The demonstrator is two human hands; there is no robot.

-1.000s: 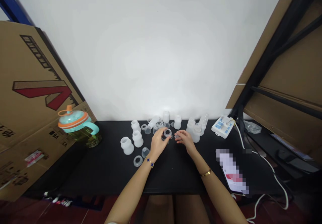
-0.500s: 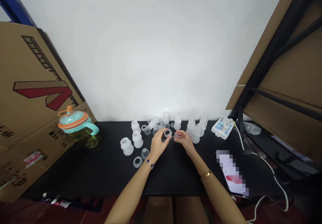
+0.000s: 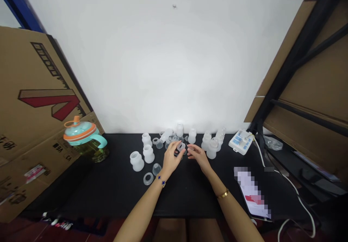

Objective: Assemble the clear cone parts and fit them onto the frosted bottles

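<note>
1. Biggest change from a second ago: the ring in the left hand is tipped over more, where before its round opening was easy to see. The whole view has tilted up a bit too, so everything sits lower.
2. Left fingers are pinching that ring between thumb and fingertips, just above the counter, roughly midway between the two groups of bottles.
3. Right hand is close by, fingers bent and pointing at the ring. Looks like a small clear piece is at the fingertips, but it's mostly hidden, so I can't tell if they're pinching it.
4. Beside the left wrist, a loose ring lies flat next to a clear dome.
5. Left of that hand, three open white bottles stand upright. Behind the hands there's a jumble of clear parts, near the wall.
6. Right of the right hand, a few bottles with clear tops stand bunched together.
7. Farther right: a white box, with a phone nearer the front edge. Far left, a jug.
</note>
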